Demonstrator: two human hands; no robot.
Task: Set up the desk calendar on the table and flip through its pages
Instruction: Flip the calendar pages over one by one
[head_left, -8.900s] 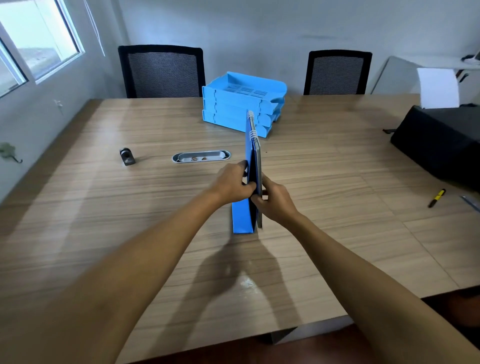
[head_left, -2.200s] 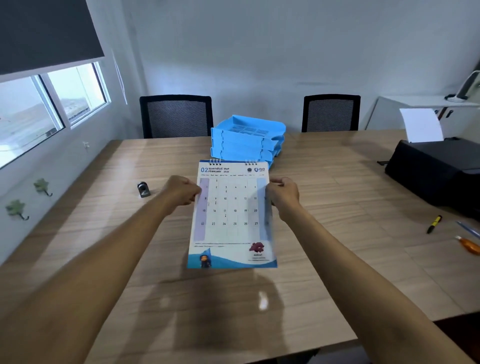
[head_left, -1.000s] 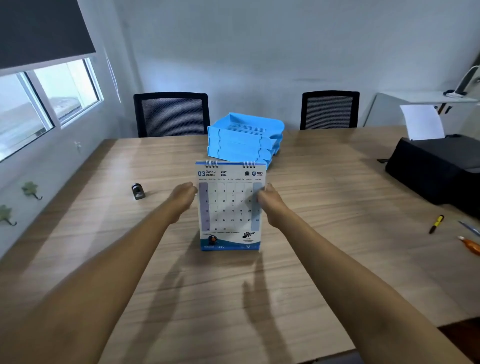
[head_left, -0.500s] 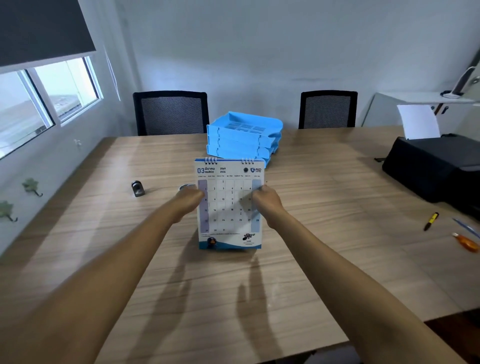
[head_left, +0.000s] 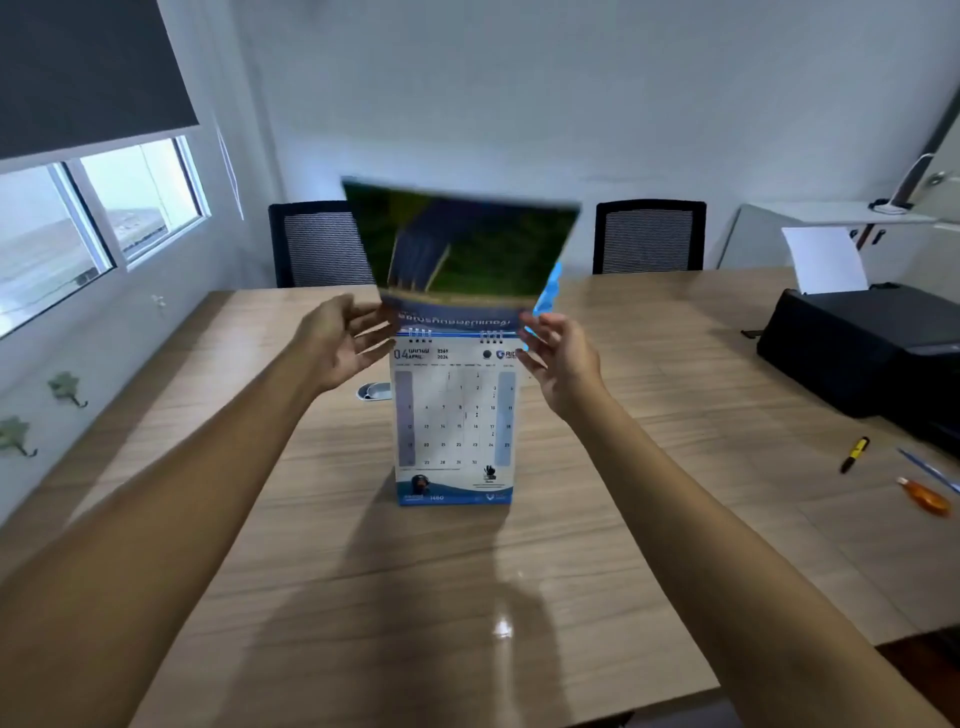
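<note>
The desk calendar (head_left: 452, 415) stands upright on the wooden table (head_left: 675, 545), its spiral binding on top and the 04 April grid facing me. One page (head_left: 462, 244) is swung up above the binding, blurred, showing a green picture on its back. My left hand (head_left: 337, 348) is at the page's lower left corner, and my right hand (head_left: 561, 364) at its lower right corner. Both have fingers spread and palms turned inward. Their fingertips reach the page's edges without closing on it.
A black printer (head_left: 872, 343) holding a white sheet (head_left: 823, 260) sits at the right. Near it lie a yellow-black marker (head_left: 854, 453), a blue pen (head_left: 930, 470) and an orange tool (head_left: 924, 496). Two black chairs (head_left: 311, 244) (head_left: 649, 236) stand behind. A cable grommet (head_left: 374, 391) lies left of the calendar.
The March page has been lifted up and over the binding, and April now shows. Both hands rose from the calendar's sides to its top and opened.
</note>
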